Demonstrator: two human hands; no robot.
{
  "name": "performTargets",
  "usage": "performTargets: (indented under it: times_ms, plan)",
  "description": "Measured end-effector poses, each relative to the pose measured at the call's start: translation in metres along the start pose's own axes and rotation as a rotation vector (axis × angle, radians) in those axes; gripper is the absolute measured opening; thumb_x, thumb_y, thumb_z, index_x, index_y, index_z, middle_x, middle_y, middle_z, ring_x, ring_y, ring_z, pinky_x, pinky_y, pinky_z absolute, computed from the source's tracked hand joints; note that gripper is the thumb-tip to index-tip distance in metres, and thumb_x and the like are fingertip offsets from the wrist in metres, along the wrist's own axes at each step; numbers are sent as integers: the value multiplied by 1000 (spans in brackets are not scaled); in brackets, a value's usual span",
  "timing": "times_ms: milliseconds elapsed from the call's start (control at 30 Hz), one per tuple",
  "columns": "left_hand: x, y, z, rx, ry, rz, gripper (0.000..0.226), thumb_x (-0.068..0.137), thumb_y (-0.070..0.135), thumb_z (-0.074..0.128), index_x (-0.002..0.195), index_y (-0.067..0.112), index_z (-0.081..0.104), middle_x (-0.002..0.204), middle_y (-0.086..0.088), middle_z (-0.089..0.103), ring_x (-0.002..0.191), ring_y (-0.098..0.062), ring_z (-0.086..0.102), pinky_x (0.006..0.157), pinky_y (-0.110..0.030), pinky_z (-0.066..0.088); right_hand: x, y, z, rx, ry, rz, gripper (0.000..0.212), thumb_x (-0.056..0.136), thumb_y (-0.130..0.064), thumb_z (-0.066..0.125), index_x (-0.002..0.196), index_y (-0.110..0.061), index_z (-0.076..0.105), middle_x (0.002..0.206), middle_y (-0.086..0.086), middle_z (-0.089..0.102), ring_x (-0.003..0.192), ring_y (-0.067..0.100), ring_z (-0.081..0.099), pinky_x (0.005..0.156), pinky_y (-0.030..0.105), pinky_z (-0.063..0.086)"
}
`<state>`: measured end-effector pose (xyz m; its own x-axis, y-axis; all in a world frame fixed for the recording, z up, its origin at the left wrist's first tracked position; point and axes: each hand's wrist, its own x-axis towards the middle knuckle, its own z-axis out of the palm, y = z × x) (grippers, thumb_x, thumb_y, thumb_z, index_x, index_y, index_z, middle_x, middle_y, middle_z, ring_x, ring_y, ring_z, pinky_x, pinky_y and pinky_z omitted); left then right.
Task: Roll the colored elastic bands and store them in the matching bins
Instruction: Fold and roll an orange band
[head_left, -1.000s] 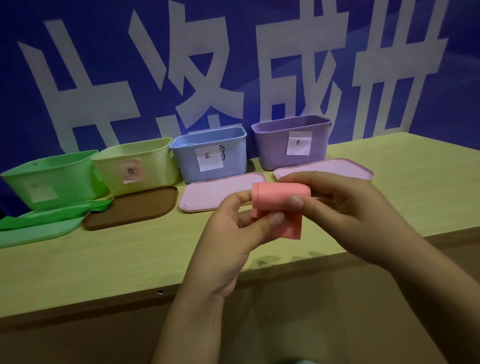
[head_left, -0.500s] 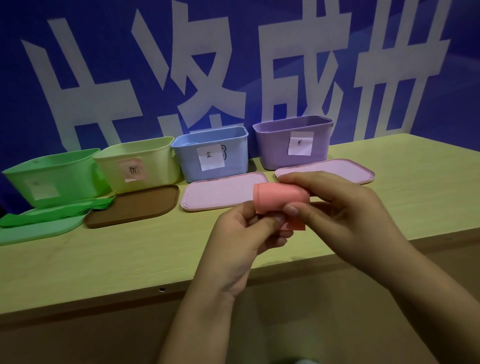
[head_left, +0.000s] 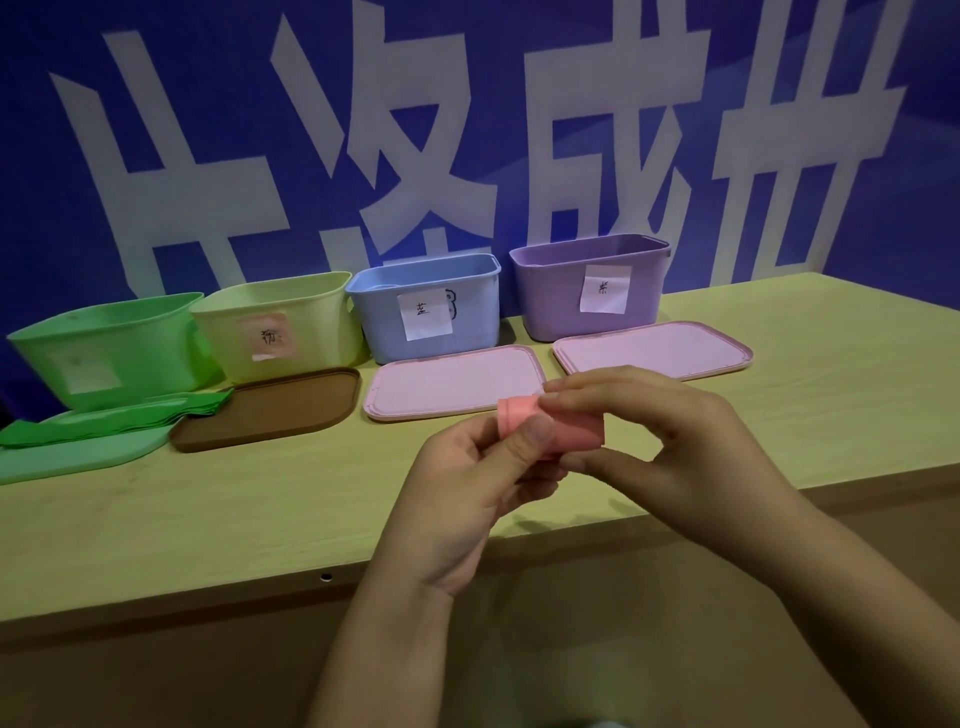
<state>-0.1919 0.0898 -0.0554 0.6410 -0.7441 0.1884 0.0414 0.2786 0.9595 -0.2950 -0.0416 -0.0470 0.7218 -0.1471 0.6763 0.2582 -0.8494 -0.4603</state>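
Observation:
A pink elastic band (head_left: 569, 428), wound into a tight roll, is held above the table's front edge between both hands. My left hand (head_left: 467, 488) pinches its left end with thumb over the roll. My right hand (head_left: 660, 441) wraps the right part, fingers on top and thumb underneath. Along the back stand a green bin (head_left: 111, 353), a pale yellow bin (head_left: 280, 322) with a pink label, a blue bin (head_left: 426, 306) and a purple bin (head_left: 589, 283). A flat green band (head_left: 119, 421) lies across the green lid at the left.
In front of the bins lie a green lid (head_left: 72, 457), a brown lid (head_left: 270, 410) and two pink lids (head_left: 457, 387) (head_left: 654, 348). The wooden table (head_left: 208, 509) ends in a front edge below my hands. A blue wall with large white characters rises behind.
The loose tail that hung below the pink roll has been wound in, so the roll is now complete. Both hands stayed in roughly the same spot.

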Motion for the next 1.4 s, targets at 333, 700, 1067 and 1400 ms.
performTargets:
  times_ms: [333,700,1067,1400]
  plan:
    - [-2,4,-8,233,-22,155,40,64,31,68,98,9,66,79,-1,73,73,-14,70,69,-25,55,3,-9,5,264,-64,313,36,79,-57,52,93,-26,62,80,-6,65,75,5,62,65,21,52]
    - [-10,6,0,442,9,210,58,64,76,45,98,32,59,69,9,65,57,-8,59,51,-19,49,-11,1,13,90,86,14,30,80,-43,56,109,-36,56,107,-19,53,101,2,51,82,11,45]
    - [-21,4,8,414,1,360,28,68,51,70,90,35,63,84,17,65,72,-3,63,57,-12,46,-19,-8,23,340,212,145,47,77,-76,40,96,-35,52,89,-20,61,80,2,60,62,8,45]
    - [-23,1,10,514,-10,478,47,69,78,50,89,36,59,80,18,61,66,-3,58,55,-10,42,-22,-14,30,300,324,41,40,82,-66,45,80,-27,53,74,-4,58,59,7,53,49,13,41]
